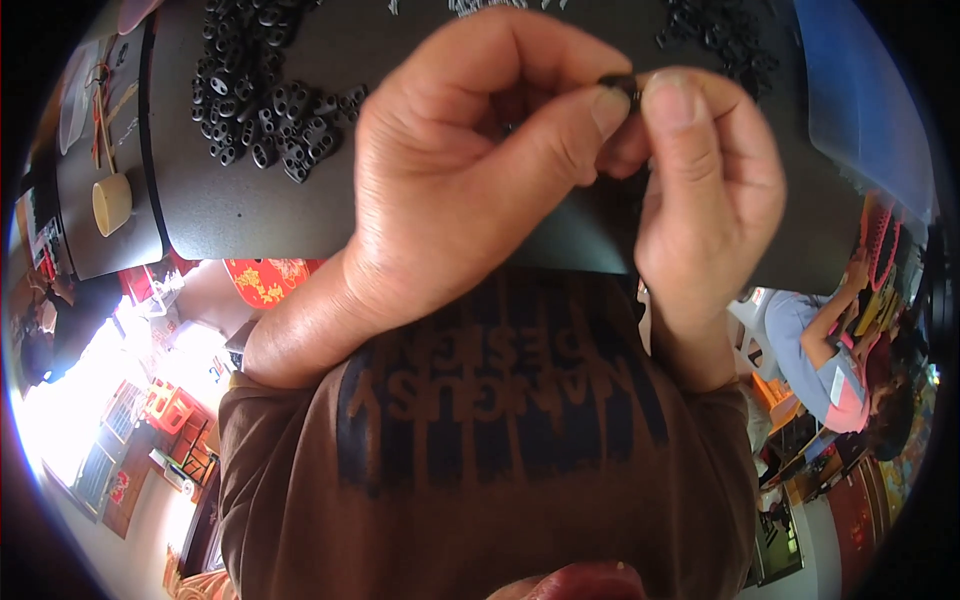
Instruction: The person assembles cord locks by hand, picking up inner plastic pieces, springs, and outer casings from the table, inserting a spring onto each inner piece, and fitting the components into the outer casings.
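Note:
Over the dark table, both hands meet fingertip to fingertip. My left hand (455,170) pinches a small black piece (618,84) between thumb and forefinger. My right hand (705,160) is closed too, thumb against forefinger, at the right end of the same piece. Fingers cover most of it, so its exact shape is hidden. To the left of my left hand lies a heap of small black plastic pieces with two holes (265,110). Beyond my right hand is a pile of smaller black parts (725,42).
Small silvery bits (480,6) lie at the table's far side. A beige cup-shaped scoop (112,204) rests at the far left. A translucent blue sheet or bin (865,90) stands at the right. Another person (815,350) sits at the right, near a pink basket (882,240).

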{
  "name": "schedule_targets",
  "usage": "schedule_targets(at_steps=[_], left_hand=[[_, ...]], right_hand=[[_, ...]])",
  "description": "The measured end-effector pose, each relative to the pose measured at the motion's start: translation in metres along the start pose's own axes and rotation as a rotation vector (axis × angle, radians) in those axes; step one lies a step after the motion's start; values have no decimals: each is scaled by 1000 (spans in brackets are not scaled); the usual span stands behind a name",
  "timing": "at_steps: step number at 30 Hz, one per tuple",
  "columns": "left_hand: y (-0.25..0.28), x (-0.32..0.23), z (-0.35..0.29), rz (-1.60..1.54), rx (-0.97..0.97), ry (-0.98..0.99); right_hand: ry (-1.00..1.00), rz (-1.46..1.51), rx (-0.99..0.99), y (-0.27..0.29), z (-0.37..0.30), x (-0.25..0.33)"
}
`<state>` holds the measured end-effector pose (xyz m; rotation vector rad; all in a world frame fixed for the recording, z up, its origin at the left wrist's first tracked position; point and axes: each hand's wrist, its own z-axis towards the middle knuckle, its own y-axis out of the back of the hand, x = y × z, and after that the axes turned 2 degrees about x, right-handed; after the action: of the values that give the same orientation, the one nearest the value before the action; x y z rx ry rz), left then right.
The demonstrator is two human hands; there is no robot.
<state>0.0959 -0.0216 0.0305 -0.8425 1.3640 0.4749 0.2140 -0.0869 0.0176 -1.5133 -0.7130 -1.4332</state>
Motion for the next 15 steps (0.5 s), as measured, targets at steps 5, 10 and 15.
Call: schedule_targets(at_steps=[5,10,15], left_hand=[[18,6,2,25,-1,-122],[42,19,-6,-22,-123,-138],[49,22,-9,-23,-96,-207]], right_hand=[[215,-227,29,34,13,32],[29,-643,-80,57,-16,45],[16,-812,260,66,-30,31]])
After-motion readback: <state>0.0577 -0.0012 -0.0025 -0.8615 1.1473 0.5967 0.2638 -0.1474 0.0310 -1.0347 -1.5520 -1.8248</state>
